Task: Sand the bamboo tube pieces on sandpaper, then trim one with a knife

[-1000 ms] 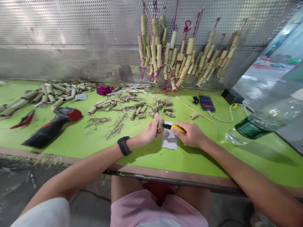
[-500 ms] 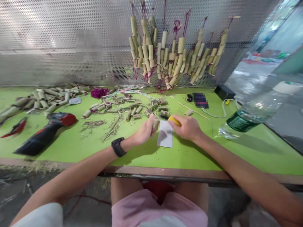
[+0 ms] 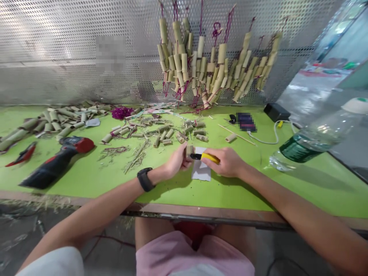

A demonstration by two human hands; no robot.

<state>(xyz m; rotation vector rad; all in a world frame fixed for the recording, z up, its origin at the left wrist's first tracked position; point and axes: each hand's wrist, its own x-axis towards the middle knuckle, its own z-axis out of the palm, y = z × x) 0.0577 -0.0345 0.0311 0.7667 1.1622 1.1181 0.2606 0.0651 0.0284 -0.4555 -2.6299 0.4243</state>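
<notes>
My left hand [image 3: 176,158] is closed around a short bamboo tube [image 3: 189,150], held just above the table. In my right hand [image 3: 228,159] is a yellow-and-black utility knife [image 3: 211,157], gripped by its yellow body. Its dark front end points left and meets the side of the tube; whether a blade is out is too small to tell. Below both hands lies a small white paper [image 3: 201,173], partly hidden by them. Just behind them are several cut bamboo pieces [image 3: 200,137] and a single tube [image 3: 230,137].
A cordless power tool [image 3: 61,159] and red-handled pliers [image 3: 25,154] lie left on the green table [image 3: 244,195]. Behind them is a bamboo pile [image 3: 61,117]. Tied bamboo strings [image 3: 221,73] hang on the perforated metal panel [image 3: 138,42]. A water bottle [image 3: 301,145] and a cabled phone [image 3: 246,122] are right.
The knife has come down onto the bamboo tube, and its dark front end now shows against it. My left hand keeps its hold, with the tube turned more upright.
</notes>
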